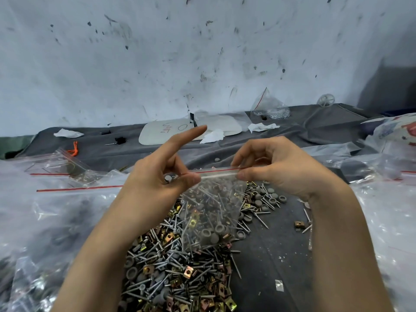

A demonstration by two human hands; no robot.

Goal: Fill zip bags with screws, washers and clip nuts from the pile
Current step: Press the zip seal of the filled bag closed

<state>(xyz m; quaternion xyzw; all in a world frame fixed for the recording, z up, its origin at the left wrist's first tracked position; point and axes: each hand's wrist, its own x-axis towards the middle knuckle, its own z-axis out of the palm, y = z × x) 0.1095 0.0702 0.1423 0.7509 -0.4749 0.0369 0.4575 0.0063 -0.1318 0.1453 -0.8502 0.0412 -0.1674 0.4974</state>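
Both hands pinch bag [211, 206] at zip strip: left hand [155, 176], right hand [276, 170]. Thin, floppy film, bottom-heavy; best held by zip.

Clear zip bag [213, 199] with a red stripe along its top; silver screws [191, 262], grey washers [131, 273], brassy clip nuts [188, 272] (some greenish-gold); dark grey bench cloth [281, 255].

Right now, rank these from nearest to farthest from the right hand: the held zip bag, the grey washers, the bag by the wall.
1. zip bag, pinched by the right hand.
2. grey washers, just below it.
3. bag by the wall, far back.
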